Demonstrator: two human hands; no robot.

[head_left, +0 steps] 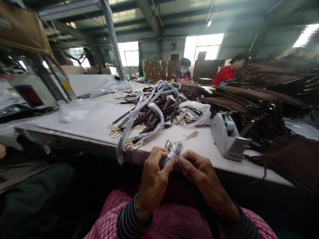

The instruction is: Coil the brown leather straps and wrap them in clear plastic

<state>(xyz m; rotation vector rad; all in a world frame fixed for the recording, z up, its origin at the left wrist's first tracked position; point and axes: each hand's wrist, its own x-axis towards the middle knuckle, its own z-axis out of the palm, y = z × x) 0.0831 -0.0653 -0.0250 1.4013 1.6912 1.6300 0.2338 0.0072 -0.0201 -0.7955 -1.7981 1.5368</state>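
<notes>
Pale worktable (93,124) ahead; I see a plastic-wrapped bundle (179,144) slanting away rightward between both hands, left hand (155,172) gripping it, right hand (200,167) pinching its white band (172,155).

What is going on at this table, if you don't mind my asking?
A person seated at the table grips a small plastic-wrapped bundle in the left hand, while the right hand has its fingertips at the white band across it. Beyond the hands lies a heap of dark straps with metal hooks, some straps in clear plastic. A tape dispenser stands to the right, near piled brown bags.
</notes>
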